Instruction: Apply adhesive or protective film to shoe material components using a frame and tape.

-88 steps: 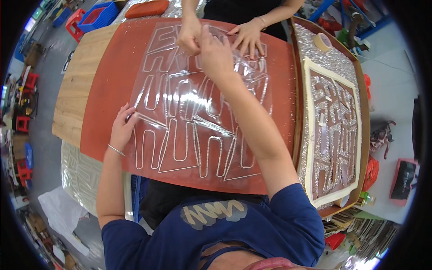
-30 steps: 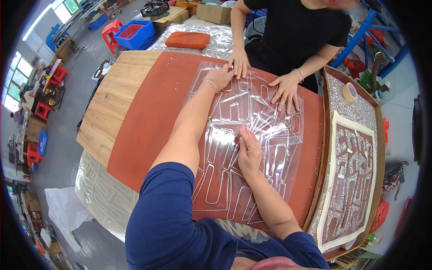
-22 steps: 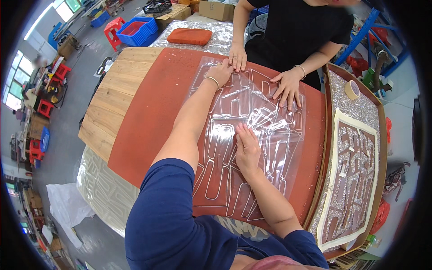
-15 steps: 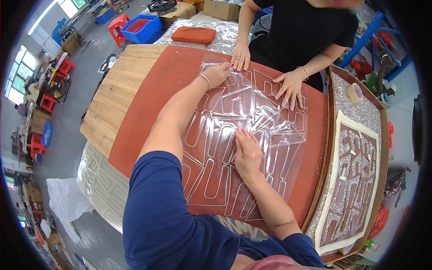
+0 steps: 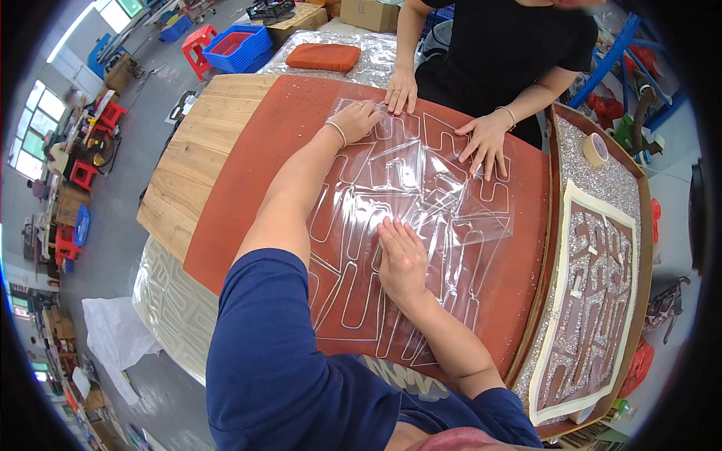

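Note:
A clear plastic sheet (image 5: 353,248) with silvery-white outlined shapes lies over a reddish-brown board (image 5: 241,173). My left hand (image 5: 355,122) rests palm down by the sheet's far left corner, fingers stretched forward. Near the middle of the sheet, my right hand (image 5: 404,263) lies flat on the plastic, its fingers extended and holding nothing. Wrinkles and glare cross the film beyond and beside it. Opposite me, a co-worker in a black top presses the far edge with one hand (image 5: 401,92) and the right part with the other hand (image 5: 486,141), fingers spread.
To the right stands a glitter-covered tray (image 5: 558,255) with a cream-framed stencil panel (image 5: 553,376) and a tape roll (image 5: 594,150). Wooden planks (image 5: 184,161) extend left of the board. An orange-red pad (image 5: 323,57), stacked blue baskets (image 5: 239,49) and a red stool (image 5: 198,46) are farther off.
My right hand has slid a little to the left over the sheet. My left hand has shifted slightly left at the far corner. The co-worker's hands stay nearly in place.

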Available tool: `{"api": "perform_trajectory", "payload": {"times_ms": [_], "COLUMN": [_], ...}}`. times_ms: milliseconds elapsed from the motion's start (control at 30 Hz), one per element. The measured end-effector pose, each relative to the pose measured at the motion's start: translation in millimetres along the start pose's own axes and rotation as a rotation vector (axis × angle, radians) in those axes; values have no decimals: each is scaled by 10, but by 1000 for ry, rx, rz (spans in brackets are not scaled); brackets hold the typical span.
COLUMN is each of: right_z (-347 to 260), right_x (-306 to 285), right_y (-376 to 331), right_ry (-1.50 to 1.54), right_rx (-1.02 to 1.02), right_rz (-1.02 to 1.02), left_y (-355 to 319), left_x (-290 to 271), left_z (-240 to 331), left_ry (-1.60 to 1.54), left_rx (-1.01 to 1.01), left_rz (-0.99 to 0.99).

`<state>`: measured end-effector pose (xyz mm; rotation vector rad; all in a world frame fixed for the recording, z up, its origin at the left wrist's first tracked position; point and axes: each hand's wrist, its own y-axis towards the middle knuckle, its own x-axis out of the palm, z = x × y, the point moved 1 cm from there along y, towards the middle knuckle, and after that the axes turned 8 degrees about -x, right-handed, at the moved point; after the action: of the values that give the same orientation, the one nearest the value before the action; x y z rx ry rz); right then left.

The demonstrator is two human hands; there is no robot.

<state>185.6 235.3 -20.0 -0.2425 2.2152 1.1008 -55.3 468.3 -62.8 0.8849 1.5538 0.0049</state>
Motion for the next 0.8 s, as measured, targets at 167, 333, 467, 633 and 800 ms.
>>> {"api": "perform_trajectory", "payload": {"times_ms": [167, 333, 467, 633, 800], "right_z": [-28, -82, -96, -106, -99], "right_x": [-93, -126, -174, -143, -160], "right_y": [39, 64, 85, 58, 56], "right_ry": [14, 43, 46, 47, 40], "right_rx": [10, 43, 43, 29, 33], "right_rz": [-15, -29, -16, -42, -78], "left_y": [-81, -133, -45, -73, -93], "left_x": [-89, -131, -112, -23, -3], "left_z": [-12, -98, -95, -144, -79], "left_ry": [-76, 44, 188, 145, 174], "left_rx": [-210, -86, 79, 122, -74], "left_rz": [-189, 4, 63, 44, -219]}}
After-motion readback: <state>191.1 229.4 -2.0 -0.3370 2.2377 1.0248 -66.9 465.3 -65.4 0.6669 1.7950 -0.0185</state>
